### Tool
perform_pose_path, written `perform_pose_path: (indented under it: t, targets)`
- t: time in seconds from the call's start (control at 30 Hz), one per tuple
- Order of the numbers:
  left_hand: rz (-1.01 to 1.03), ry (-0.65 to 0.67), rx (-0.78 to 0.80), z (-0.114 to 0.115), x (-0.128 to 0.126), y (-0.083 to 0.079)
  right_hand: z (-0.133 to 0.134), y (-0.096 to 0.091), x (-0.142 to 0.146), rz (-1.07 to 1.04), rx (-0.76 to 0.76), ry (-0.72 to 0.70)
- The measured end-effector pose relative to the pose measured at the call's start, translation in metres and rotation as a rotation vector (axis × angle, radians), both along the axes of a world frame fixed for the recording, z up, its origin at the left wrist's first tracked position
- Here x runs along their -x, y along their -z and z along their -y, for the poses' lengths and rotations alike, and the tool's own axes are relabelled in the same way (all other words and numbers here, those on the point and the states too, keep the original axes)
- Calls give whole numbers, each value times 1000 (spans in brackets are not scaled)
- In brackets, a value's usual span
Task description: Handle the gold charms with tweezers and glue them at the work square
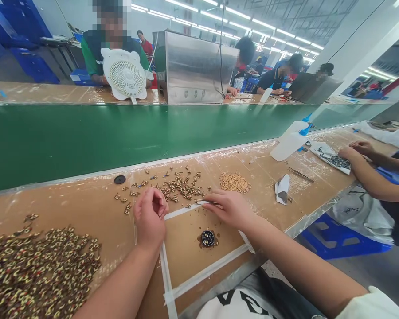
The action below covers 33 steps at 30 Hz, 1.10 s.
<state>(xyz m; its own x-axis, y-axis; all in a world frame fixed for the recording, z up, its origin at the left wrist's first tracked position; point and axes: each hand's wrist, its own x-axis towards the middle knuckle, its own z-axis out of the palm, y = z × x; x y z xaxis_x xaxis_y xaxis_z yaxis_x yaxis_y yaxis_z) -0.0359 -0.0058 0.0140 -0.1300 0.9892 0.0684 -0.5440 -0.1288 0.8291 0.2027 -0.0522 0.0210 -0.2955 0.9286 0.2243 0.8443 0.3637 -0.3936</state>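
Observation:
My left hand (149,217) rests on the brown bench with its fingers curled in a loose pinch; what they hold is too small to make out. My right hand (229,206) lies just to the right, fingers pressed together and reaching toward a scatter of small brass parts (179,186). Both hands sit at the top edge of a square marked in white tape (186,210). Inside that square sits a small round black part (208,238). A heap of small tan beads (235,182) lies beyond my right hand.
A big pile of dark and gold parts (40,266) fills the near left. A green conveyor belt (119,133) runs behind the bench. White squeeze bottles (291,141), a white fan (124,75) and a steel box (196,66) stand further off. A neighbour's hands (355,150) work at the right.

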Motion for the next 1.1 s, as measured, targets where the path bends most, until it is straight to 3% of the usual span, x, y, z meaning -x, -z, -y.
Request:
perform_pose_path:
  t: [0.17, 0.37, 0.53, 0.73, 0.9, 1.03, 1.1]
  targets:
    - [-23, -11, -15, 1, 1, 4, -16, -11, 34, 246, 69, -39]
    - [6, 33, -12, 0, 3, 8, -25, -4, 46, 318, 62, -54]
    - [-99, 56, 59, 0, 4, 12, -22, -6, 40, 184, -2, -69]
    - [-542, 352, 28, 3, 2, 5, -9, -23, 31, -157, -184, -77]
    - [-684, 417, -27, 1, -2, 7, -5, -20, 31, -129, -261, -84]
    - [-695, 464, 39, -1, 0, 16, -1, -16, 29, -94, -319, -72]
    - [-692, 475, 92, -4, 1, 19, -2, -14, 15, -60, -342, -48]
